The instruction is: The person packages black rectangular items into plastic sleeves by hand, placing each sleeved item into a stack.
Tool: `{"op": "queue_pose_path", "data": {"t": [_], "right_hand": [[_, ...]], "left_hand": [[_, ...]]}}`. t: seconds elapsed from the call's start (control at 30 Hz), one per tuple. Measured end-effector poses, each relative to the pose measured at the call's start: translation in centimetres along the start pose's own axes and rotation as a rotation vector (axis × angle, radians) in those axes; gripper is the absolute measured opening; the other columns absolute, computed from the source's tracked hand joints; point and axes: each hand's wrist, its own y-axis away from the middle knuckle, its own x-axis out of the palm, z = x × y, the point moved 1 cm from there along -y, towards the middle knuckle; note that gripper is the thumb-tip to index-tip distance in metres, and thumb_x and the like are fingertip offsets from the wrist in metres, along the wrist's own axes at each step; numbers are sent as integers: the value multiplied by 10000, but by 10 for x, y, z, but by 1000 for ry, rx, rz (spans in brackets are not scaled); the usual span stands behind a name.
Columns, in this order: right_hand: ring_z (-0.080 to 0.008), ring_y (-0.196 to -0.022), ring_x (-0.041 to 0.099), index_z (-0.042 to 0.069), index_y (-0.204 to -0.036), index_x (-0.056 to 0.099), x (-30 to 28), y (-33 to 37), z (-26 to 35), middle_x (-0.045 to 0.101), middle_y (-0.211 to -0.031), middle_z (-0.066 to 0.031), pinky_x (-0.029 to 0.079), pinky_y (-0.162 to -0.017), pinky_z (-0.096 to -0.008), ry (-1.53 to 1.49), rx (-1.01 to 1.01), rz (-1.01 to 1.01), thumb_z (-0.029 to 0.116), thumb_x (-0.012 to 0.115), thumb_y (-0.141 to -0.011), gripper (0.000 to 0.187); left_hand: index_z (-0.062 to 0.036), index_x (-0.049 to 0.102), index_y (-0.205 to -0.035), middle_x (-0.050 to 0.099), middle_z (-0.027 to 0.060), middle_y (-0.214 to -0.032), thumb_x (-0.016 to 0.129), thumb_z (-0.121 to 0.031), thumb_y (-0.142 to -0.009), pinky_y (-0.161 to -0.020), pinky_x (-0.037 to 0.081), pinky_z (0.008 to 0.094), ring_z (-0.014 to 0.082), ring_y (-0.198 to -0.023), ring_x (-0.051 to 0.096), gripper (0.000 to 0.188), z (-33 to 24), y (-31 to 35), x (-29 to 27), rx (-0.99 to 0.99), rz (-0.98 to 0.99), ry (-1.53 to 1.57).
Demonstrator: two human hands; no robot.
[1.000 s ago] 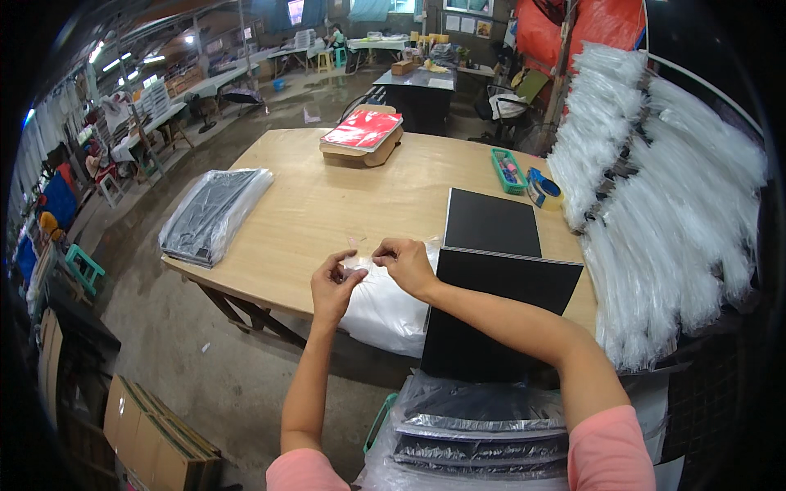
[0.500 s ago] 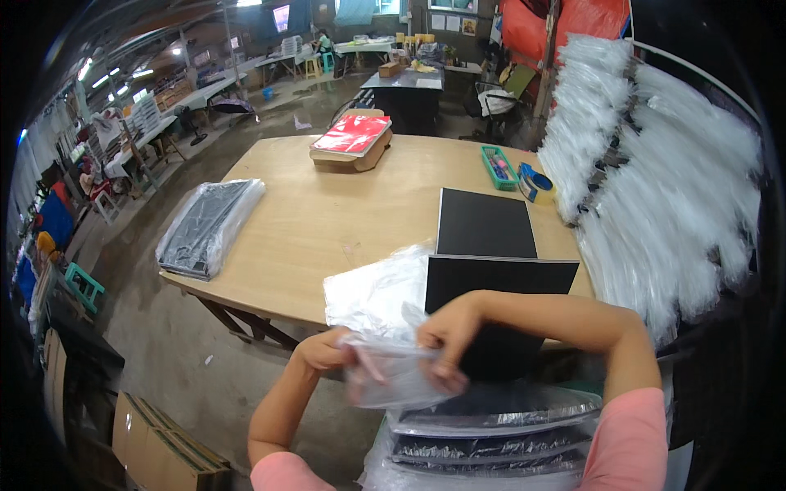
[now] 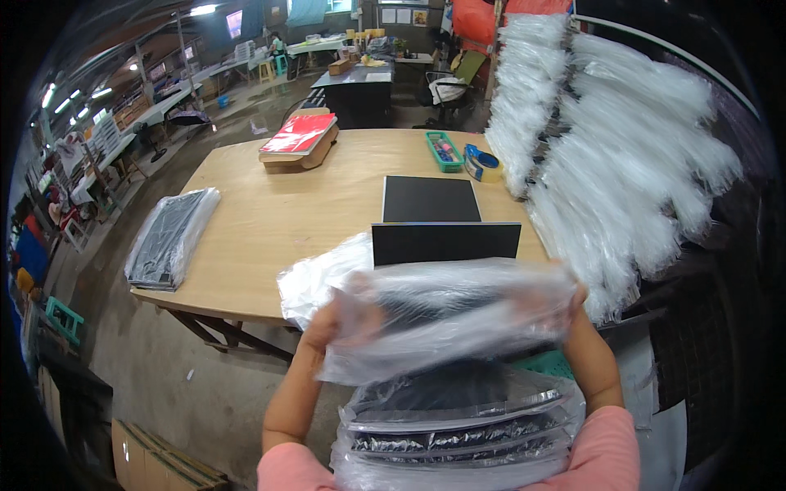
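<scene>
Between my hands a clear plastic bag [image 3: 426, 344] is stretched wide, blurred by motion. My left hand [image 3: 332, 323] grips its left end, and my right hand [image 3: 569, 299] grips the right end; the fingers show only hazily through the film. Just beyond the bag, a black panel [image 3: 446, 243] stands on edge, its lower part hidden behind the plastic. Another black panel [image 3: 430, 199] lies on the table behind it. White plastic sheeting [image 3: 315, 282] sits crumpled by my left hand. Below the bag, close to my body, rises a stack of plastic-wrapped black panels [image 3: 458, 425].
The wooden table [image 3: 254, 229] carries a wrapped black bundle [image 3: 172, 237], a red-topped stack [image 3: 301, 133], a green basket [image 3: 444, 151] and a tape dispenser [image 3: 483, 164]. Clear plastic bags [image 3: 614, 164] hang in masses at right. Cardboard [image 3: 151, 458] stands on the floor at lower left.
My hands have moved apart, spreading the bunched plastic bag out wide in front of the standing panel. The whole view has shifted, so the table appears farther left.
</scene>
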Motion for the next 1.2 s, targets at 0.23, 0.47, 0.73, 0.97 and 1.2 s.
{"op": "queue_pose_path", "data": {"t": [0.23, 0.47, 0.73, 0.97, 1.2], "right_hand": [[-257, -597, 647, -95, -894, 637, 0, 88, -14, 663, -774, -181, 498, -478, -318, -153, 494, -234, 211, 684, -802, 323], [-148, -594, 574, -55, -899, 665, -6, 128, -13, 613, -680, -74, 428, -540, -250, 328, -31, -956, 158, 718, -734, 274], [-147, -601, 529, -9, -819, 655, -38, 49, 6, 574, -788, -98, 418, -546, -256, 1881, -146, -1264, 3, 594, -750, 92], [-146, -566, 555, -26, -838, 656, 13, 67, 22, 590, -699, -53, 445, -558, -250, 1347, 103, -1132, 4, 599, -770, 94], [-243, -962, 624, 6, -1124, 599, 2, 148, -30, 641, -1060, -148, 476, -898, -377, -77, 132, -1110, 105, 641, -821, 322]], "left_hand": [[-23, 553, -1044, 597, 83, -896, 537, -412, -896, -735, 508, 312, 181, -770, 564, 417, -15, -34, 9, 107, 576, 580], [-46, 520, -746, 510, 18, -575, 689, -120, -740, -509, 356, 223, 120, -536, 485, 185, -45, -48, 46, 106, -406, -644], [-244, 618, -1212, 462, 113, -1028, 695, -43, -700, -529, 431, 363, 246, -559, 528, 556, -56, -81, 66, 339, -720, -1852], [70, 686, -757, 532, 21, -973, 653, -61, -743, -560, 373, 231, 77, -660, 482, 135, -96, -45, 61, -167, -319, -670], [-49, 623, -975, 574, -17, -717, 638, -180, -878, -407, 342, 139, 15, -513, 444, 164, -19, -24, 6, -615, -281, 198]]}}
